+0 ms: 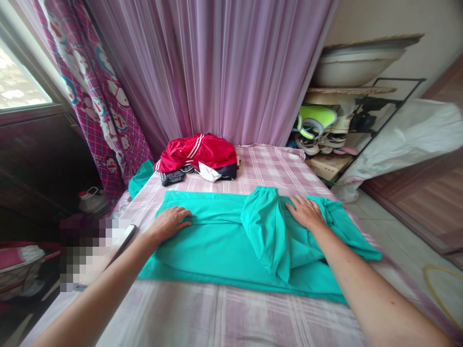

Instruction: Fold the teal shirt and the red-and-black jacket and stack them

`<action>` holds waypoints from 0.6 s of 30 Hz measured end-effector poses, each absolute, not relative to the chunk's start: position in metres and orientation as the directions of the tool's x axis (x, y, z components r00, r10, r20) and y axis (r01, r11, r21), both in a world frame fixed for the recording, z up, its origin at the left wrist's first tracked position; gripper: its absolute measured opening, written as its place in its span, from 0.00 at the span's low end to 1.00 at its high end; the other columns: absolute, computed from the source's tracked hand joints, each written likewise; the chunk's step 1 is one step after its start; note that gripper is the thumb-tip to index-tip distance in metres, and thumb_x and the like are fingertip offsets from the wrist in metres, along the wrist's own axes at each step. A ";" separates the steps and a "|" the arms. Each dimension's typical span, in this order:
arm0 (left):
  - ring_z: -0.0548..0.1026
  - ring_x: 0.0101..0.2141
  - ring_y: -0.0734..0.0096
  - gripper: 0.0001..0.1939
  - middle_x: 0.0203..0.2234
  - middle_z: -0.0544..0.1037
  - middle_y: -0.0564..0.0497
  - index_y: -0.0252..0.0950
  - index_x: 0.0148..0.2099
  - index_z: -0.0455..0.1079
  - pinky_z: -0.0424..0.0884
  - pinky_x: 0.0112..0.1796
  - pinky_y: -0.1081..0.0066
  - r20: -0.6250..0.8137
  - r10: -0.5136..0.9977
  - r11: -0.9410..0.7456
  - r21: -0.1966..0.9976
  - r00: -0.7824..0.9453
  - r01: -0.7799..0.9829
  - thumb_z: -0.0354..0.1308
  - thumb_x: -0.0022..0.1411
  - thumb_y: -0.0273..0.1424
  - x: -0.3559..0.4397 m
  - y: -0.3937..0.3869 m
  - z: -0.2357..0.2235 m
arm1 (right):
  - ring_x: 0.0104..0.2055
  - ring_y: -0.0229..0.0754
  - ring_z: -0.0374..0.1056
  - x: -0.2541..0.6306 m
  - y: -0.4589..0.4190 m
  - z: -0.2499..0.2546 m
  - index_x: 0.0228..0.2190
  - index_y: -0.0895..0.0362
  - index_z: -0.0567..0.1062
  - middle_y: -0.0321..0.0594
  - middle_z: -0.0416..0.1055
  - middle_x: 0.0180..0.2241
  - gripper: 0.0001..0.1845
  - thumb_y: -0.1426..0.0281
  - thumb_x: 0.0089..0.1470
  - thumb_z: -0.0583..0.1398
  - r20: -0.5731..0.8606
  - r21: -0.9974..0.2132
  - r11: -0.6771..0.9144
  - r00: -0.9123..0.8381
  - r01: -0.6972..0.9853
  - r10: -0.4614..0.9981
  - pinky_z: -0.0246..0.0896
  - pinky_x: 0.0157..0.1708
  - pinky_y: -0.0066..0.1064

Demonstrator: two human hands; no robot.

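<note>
A turquoise long-sleeved garment (pixel 213 246) lies partly folded across the checked cloth in front of me. One sleeve (pixel 265 226) with a gathered cuff is laid over its body, the cuff pointing away from me. My left hand (pixel 171 221) rests on the garment's left end, fingers stretched out and pointing right. Just right of the sleeve, my right hand (pixel 306 212) lies flat with fingers apart, touching the fabric. Whatever is under its palm is hidden. More turquoise cloth bunches to the right of that hand.
Red clothing (pixel 202 152) with white stripes lies over dark clothing at the far end of the checked cloth (pixel 173 308). A partly pixelated flat device (pixel 123 243) lies at left. Purple curtains (pixel 224 72) hang behind. A shoe rack (pixel 390 101) with a basin stands at right.
</note>
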State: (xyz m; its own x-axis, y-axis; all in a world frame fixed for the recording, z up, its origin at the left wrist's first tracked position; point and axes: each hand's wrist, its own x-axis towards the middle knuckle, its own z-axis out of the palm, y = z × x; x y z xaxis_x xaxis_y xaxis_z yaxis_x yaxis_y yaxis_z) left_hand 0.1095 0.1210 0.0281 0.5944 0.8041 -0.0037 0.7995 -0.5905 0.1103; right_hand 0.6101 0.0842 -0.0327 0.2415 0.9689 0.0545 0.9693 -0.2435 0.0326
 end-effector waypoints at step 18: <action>0.76 0.37 0.64 0.24 0.36 0.79 0.47 0.40 0.40 0.76 0.68 0.40 0.67 -0.093 0.847 -0.524 0.019 0.523 0.852 0.42 0.70 0.45 0.104 0.114 0.041 | 0.66 0.51 0.54 0.604 0.081 -0.027 0.63 0.54 0.64 0.47 0.59 0.65 0.32 0.56 0.65 0.41 0.056 0.050 -0.236 0.233 0.970 0.971 0.45 0.64 0.46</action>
State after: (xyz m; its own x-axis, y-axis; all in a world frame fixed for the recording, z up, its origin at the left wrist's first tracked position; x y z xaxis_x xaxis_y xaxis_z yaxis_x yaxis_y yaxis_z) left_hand 0.1044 0.1139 0.0411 0.5231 0.8472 -0.0925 0.8517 -0.5238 0.0190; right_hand 0.6042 0.0808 -0.0266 0.2332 0.9708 0.0564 0.9705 -0.2360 0.0496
